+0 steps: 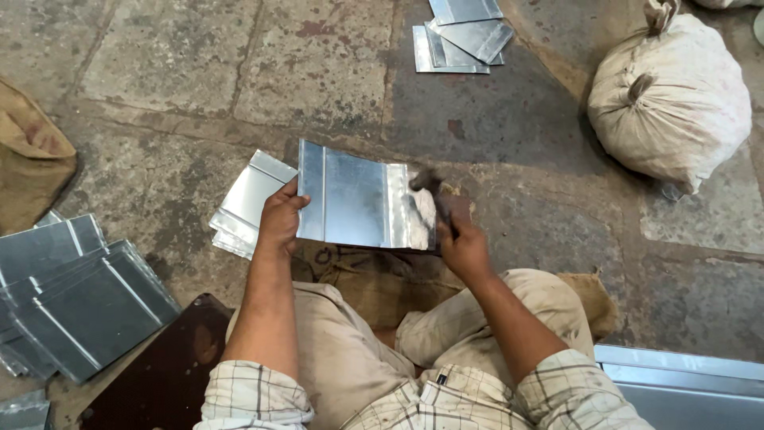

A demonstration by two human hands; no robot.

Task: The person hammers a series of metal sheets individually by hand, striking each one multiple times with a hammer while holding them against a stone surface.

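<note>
Galvanised sheet metal is what I see in hand: my left hand (280, 219) grips the left edge of a folded panel (358, 199), thumb over its face, holding it upright against the burlap padding (374, 279) between my knees. My right hand (463, 248) is closed around a hammer (430, 191), whose blurred head sits at the panel's right edge, where the metal looks dented and bright. Both hands are apart, one at each side of the panel.

Judging progress: just beyond my left hand lie a few similar folded sheets (247, 203), and a larger stack (79, 299) rests well to its left. More pieces (461, 36) lie far ahead of my right hand, near a tied sack (668, 95). I cannot tell which piles are finished and which wait, so the work seems midway.
</note>
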